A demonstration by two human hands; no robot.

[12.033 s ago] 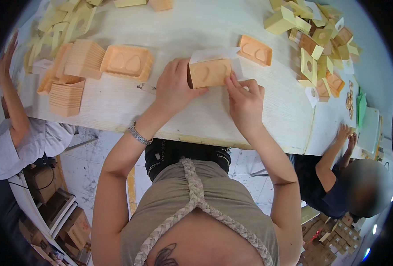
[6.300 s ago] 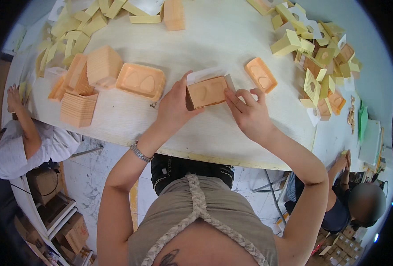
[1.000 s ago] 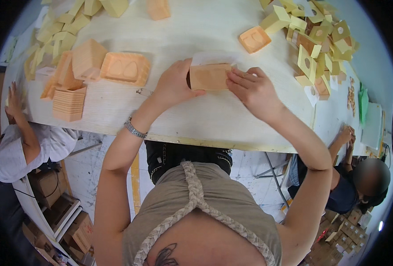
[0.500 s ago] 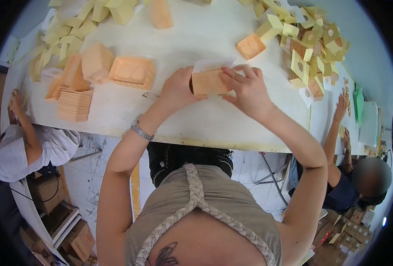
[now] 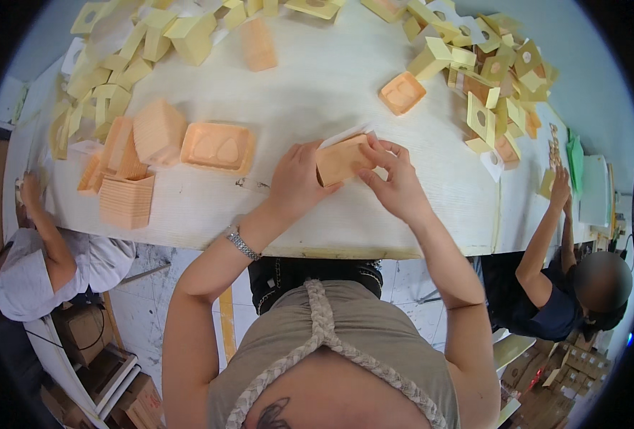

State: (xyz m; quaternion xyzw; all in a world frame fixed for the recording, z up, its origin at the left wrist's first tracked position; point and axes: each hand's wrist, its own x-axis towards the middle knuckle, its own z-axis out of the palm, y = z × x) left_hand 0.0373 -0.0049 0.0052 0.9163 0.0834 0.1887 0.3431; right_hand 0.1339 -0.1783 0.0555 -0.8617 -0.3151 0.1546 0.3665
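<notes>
Head view showed the left hand [image 5: 297,184] and the right hand [image 5: 395,182] both clamped on a small orange moulded tray [image 5: 342,159], held just above the white table [image 5: 317,79] near its front edge, with a thin white sheet [image 5: 345,133] against its far side. The tray looked light and thin-walled, fairly stiff but likely to dent or crease under a hard pinch, so its rims and corners seemed the safest holds. To the left lay a wider orange tray [image 5: 218,146] and stacks of orange trays [image 5: 127,200]; another small tray [image 5: 402,93] sat further off. Yellow cardboard boxes [image 5: 488,86] littered the far side. The table's surface was pale woodgrain. Two other people worked at either end, over a stained concrete floor [image 5: 145,300].
</notes>
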